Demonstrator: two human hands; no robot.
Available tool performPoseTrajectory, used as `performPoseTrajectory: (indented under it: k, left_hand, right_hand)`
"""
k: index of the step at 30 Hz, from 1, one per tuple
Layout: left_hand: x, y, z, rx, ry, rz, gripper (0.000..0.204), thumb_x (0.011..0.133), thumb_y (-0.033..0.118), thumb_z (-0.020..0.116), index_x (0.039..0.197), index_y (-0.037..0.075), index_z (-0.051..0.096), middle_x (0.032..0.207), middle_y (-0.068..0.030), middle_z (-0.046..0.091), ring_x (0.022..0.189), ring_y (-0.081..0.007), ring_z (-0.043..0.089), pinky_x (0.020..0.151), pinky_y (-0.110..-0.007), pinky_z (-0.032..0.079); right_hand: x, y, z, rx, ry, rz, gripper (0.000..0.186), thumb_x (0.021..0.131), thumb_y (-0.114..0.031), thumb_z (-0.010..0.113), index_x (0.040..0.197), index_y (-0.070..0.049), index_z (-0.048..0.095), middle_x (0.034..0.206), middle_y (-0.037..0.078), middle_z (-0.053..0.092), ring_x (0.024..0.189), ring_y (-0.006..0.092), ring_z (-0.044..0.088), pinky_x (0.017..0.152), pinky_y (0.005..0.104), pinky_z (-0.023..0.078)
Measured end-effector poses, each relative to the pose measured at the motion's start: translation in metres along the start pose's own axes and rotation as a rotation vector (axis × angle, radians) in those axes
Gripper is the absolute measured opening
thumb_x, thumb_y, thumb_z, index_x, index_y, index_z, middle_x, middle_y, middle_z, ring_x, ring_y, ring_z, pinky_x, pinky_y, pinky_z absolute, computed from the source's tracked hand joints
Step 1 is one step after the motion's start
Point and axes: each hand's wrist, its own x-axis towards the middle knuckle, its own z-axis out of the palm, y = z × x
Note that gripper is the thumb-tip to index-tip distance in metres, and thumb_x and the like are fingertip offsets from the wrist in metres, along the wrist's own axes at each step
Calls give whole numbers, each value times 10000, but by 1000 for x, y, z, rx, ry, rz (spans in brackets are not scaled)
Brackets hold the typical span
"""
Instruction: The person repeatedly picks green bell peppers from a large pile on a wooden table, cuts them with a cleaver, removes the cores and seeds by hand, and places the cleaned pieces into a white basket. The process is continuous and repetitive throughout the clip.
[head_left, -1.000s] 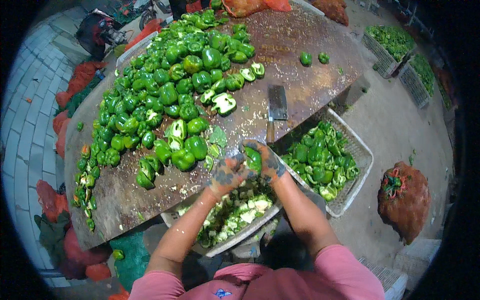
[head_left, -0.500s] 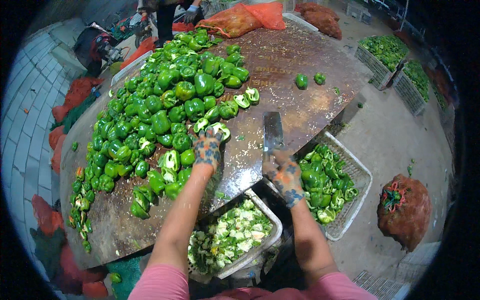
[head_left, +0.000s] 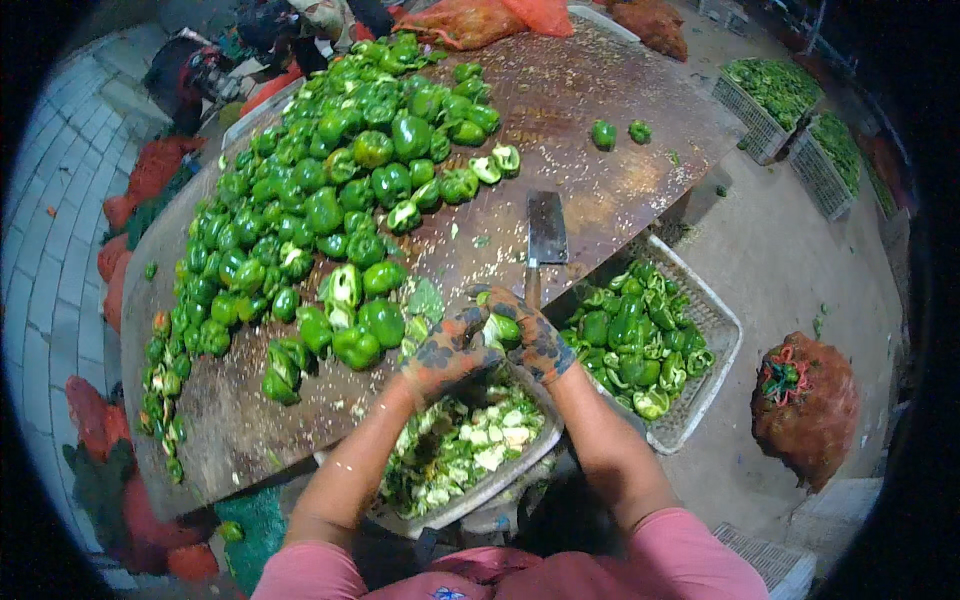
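Note:
Both my hands, in dark-patterned gloves, meet at the table's near edge above a crate of pale scraps (head_left: 548, 432). Between them is a cut green bell pepper (head_left: 503, 330), partly hidden by the fingers. My left hand (head_left: 447, 352) is closed on its left side, and my right hand (head_left: 535, 340) grips it from the right. Just beyond the right hand lies a cleaver (head_left: 546, 228), its blade flat on the table and its wooden handle pointing toward me. To the left spreads a large heap of green bell peppers (head_left: 320, 210), with some cut ones along its near side.
The brown table (head_left: 610, 90) is strewn with seeds. A white crate of cut peppers (head_left: 722, 325) stands on the right, and a full red mesh sack (head_left: 806, 410) sits on the floor beyond. Crates of greens (head_left: 768, 95) stand far right. Another person (head_left: 300, 30) is at the far left.
My left hand has come back from the heap toward me with a cut pepper. My right hand has left the cleaver on the table and moved left to meet it.

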Motion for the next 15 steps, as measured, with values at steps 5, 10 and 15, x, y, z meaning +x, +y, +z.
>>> performPoseTrajectory:
  k: [5, 10, 15]
  left_hand:
    - [-22, -22, -5, 256, -53, -62, 375, 730, 216, 665, 1052, 49, 571, 797, -65, 640, 670, -198, 583, 624, -326, 452]
    - [-48, -31, 32, 546, 368, 126, 388, 703, 326, 678, 980, 74, 579, 772, -143, 614, 709, -285, 600, 624, -376, 460]
    - [-49, -38, 50, 376, 786, 259, 384, 712, 399, 657, 923, 88, 577, 647, -126, 571, 580, -315, 550, 542, -387, 433]
  right_hand:
    - [-18, 13, 27, -304, -265, -246, 323, 830, -96, 512, 1151, -68, 531, 1145, 89, 540, 1034, 193, 524, 911, 322, 409]
    - [-27, 20, 43, -17, -86, -42, 298, 814, -53, 536, 1111, -74, 514, 1013, 81, 579, 930, 208, 575, 824, 321, 479]
    - [-29, 22, 46, 339, 144, -20, 242, 852, -261, 480, 953, -58, 566, 843, 93, 606, 766, 259, 611, 701, 350, 517]
